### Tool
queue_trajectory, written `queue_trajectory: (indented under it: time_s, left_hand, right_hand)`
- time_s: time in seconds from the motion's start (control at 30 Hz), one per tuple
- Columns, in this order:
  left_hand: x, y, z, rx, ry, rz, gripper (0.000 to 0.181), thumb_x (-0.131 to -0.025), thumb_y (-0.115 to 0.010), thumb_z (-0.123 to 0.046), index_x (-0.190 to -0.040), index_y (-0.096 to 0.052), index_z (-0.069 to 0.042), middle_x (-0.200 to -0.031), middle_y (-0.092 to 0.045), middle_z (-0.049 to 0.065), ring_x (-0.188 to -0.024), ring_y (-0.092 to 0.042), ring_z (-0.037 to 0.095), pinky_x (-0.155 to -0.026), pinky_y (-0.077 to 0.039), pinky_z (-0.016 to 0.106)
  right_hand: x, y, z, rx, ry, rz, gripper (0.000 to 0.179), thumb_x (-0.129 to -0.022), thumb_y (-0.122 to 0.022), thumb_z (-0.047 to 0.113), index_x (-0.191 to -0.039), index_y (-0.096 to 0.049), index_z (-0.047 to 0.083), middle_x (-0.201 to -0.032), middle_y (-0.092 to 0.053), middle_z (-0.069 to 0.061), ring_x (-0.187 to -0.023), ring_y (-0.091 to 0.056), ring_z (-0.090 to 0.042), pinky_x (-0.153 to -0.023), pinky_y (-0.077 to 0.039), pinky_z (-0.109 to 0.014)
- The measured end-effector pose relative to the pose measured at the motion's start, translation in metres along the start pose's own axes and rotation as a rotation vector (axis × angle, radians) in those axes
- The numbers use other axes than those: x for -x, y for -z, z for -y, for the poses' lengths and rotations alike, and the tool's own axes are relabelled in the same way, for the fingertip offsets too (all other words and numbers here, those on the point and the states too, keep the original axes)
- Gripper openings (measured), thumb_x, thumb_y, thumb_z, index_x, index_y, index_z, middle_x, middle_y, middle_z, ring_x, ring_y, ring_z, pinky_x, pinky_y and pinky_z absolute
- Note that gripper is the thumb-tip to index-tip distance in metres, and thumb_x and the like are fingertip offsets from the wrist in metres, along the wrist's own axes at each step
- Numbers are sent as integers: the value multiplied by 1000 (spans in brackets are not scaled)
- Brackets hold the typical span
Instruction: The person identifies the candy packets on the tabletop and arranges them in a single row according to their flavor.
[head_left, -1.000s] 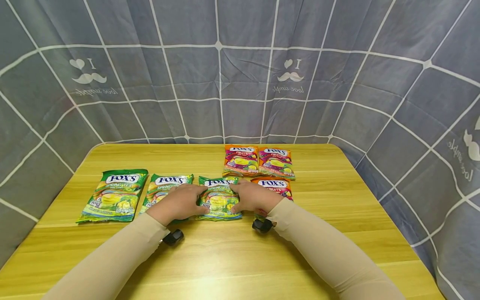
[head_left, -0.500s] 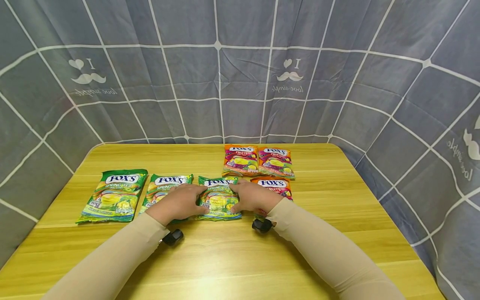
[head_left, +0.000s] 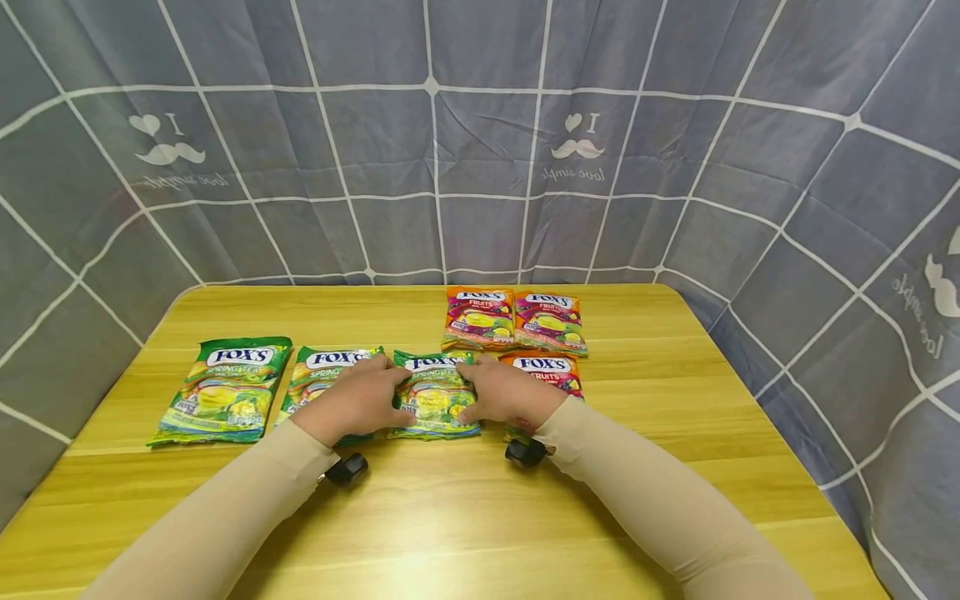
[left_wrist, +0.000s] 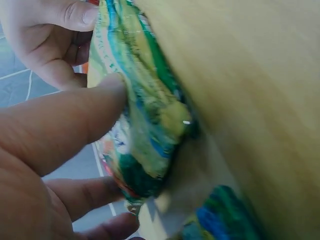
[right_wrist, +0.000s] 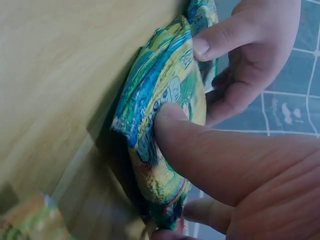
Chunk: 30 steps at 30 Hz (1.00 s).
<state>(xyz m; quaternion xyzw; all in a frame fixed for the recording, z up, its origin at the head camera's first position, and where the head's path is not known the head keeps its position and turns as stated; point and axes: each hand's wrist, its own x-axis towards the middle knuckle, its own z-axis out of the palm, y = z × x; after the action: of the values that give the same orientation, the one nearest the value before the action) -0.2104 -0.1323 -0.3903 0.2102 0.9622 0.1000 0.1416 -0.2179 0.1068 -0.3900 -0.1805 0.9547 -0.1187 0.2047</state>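
Flat on the wooden table lies a green candy bag (head_left: 433, 400) labelled Fox's Spring Tea, with a hand at each side. My left hand (head_left: 363, 398) grips its left side; in the left wrist view the thumb (left_wrist: 107, 100) presses on its face and the fingers reach its edge. On the opposite side my right hand (head_left: 506, 393) holds it the same way, its thumb (right_wrist: 172, 125) on the printed front. Beneath my left hand, a second green bag (head_left: 315, 379) is partly covered. An orange-and-purple Fox's Fruits bag (head_left: 543, 367) is partly hidden behind my right hand.
A third green bag (head_left: 225, 392) lies at the left of the table (head_left: 450, 525). Two more Fruits bags (head_left: 480, 317) sit side by side near the back edge. A grey checked curtain (head_left: 480, 150) hangs behind and around the sides.
The head view has shifted very slightly. Both hands stay on the middle green candy bag, and the bags keep their places.
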Motion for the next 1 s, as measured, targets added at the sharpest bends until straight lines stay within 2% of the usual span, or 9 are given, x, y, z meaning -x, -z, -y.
queue_trajectory:
  time_s: [0.1,0.27,0.33,0.4,0.47,0.53,0.7,0.93,1.0]
  left_hand:
    - [0,3,-1,1,-1,-5,79,-91,-82,-48,-153,-55,-7,-130,-54,17,-113,-51,32,-95,-44,51]
    - [-2,4,-8,46,-35,-47,81,-93,-79,-47,-156,-50,-5,-129,-54,16,-106,-50,28,-88,-42,47]
    - [-4,4,-14,70,-58,-73,83,-94,-77,-49,-159,-46,-6,-136,-55,18,-115,-53,31,-94,-45,49]
    - [-8,4,-24,99,-80,-89,86,-95,-76,-51,-161,-42,-8,-145,-55,20,-128,-54,36,-106,-45,55]
    - [-13,4,-35,118,-96,-93,89,-96,-74,-52,-164,-37,-9,-155,-51,21,-144,-47,42,-118,-36,64]
    - [-18,4,-45,146,-105,-82,91,-96,-74,-52,-166,-33,-11,-162,-46,21,-151,-41,45,-123,-29,67]
    - [-33,-1,-67,159,-141,-46,93,-96,-74,-53,-167,-31,-10,-166,-43,17,-154,-38,42,-126,-29,62]
    - [-47,-14,-91,107,-178,0,96,-95,-70,-61,-168,-30,-13,-166,-44,12,-155,-39,39,-128,-27,59]
    - [-50,-18,-96,102,-182,12,96,-95,-70,-62,-167,-30,-13,-166,-45,11,-155,-39,39,-128,-26,60]
  right_hand:
    - [6,6,-3,4,45,-30,88,-96,-76,46,-167,-33,15,-167,-37,-17,-145,-51,-31,-119,-45,-47]
    - [22,22,-18,-60,56,-102,82,-99,-75,40,-166,-35,16,-168,-39,-14,-153,-41,-33,-123,-40,-50]
    - [27,28,-28,-74,33,-126,81,-99,-75,40,-166,-36,17,-170,-37,-14,-158,-33,-35,-126,-36,-53]
    - [32,31,-39,-81,11,-142,79,-99,-74,40,-165,-38,17,-169,-37,-16,-157,-34,-37,-125,-35,-56]
    - [35,34,-51,-76,-6,-150,79,-99,-75,41,-165,-39,16,-168,-38,-17,-156,-37,-39,-125,-35,-57]
    - [39,36,-63,-73,-15,-153,80,-99,-74,42,-165,-38,16,-168,-37,-20,-156,-35,-42,-124,-35,-61]
    - [52,39,-91,-63,-52,-145,85,-96,-76,45,-166,-37,16,-160,-43,-26,-140,-52,-44,-116,-45,-60]
    - [67,37,-121,-83,-70,-65,85,-94,-80,38,-164,-39,11,-149,-51,-28,-128,-56,-37,-111,-48,-57]
    - [71,35,-127,-81,-66,-37,85,-93,-81,38,-162,-41,8,-143,-58,-27,-124,-60,-35,-109,-50,-56]
